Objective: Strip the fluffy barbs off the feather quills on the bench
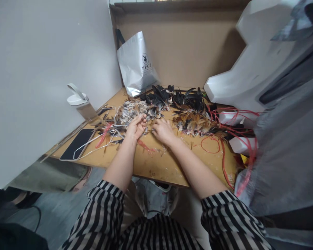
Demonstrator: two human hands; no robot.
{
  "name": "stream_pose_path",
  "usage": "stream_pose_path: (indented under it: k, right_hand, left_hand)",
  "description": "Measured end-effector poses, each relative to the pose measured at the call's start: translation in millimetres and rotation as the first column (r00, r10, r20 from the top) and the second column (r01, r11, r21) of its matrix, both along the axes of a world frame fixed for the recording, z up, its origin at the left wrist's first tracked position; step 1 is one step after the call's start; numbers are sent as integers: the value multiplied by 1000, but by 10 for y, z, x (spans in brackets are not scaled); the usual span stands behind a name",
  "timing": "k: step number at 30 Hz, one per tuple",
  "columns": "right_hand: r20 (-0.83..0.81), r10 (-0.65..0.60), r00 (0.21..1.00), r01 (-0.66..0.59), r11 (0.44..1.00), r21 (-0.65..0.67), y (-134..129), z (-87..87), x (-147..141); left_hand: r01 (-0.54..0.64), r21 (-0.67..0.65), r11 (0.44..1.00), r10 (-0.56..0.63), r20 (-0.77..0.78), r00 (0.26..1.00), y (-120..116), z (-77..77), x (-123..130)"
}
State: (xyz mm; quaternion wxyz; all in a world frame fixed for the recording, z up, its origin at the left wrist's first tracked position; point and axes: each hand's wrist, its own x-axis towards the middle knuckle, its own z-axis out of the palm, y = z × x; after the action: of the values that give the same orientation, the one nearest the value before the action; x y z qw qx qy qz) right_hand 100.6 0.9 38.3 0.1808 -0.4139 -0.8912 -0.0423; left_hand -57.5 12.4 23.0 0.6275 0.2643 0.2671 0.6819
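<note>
My left hand [137,127] is palm up over the wooden table [156,166], its fingers curled and pinched on something too small to make out. Just right of it, my right hand [162,130] is palm down with bent fingers, and what its fingertips hold or touch is hidden. Pale grey-brown feathers [131,110] lie behind my left hand. Black feathers [159,96] form a row further back. Brown feathers [195,123] are heaped to the right of my right hand. A red strip [145,146] lies below my hands.
At the left are a phone [77,144], white cords and a lidded cup [85,106]. A silver bag [135,64] leans at the back. Red cords [224,156], white blocks [241,146] and a grey cloth crowd the right side.
</note>
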Motion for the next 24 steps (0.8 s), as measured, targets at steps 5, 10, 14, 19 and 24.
stream_pose_path:
  k: [5, 10, 14, 19, 24]
  right_hand:
    - [44, -2, 999, -1, 996, 84, 26, -103, -199]
    - [-17, -22, 1000, 24, 991, 134, 67, -103, -160]
    - [-166, -57, 985, 86, 981, 172, 98, -21, 5]
    - [-196, -53, 979, 83, 986, 148, 100, -29, 85]
    - [-75, -19, 997, 29, 990, 137, 80, -178, -84]
  left_hand:
    - [42, 47, 998, -43, 20, 999, 5, -34, -2]
    - [50, 65, 997, -52, 24, 998, 25, -56, -19]
    - [22, 44, 999, -23, 13, 1000, 43, -60, -31]
    - [36, 51, 998, -36, 4, 999, 36, -53, -17]
    - [48, 50, 998, -46, -34, 998, 31, -68, 2]
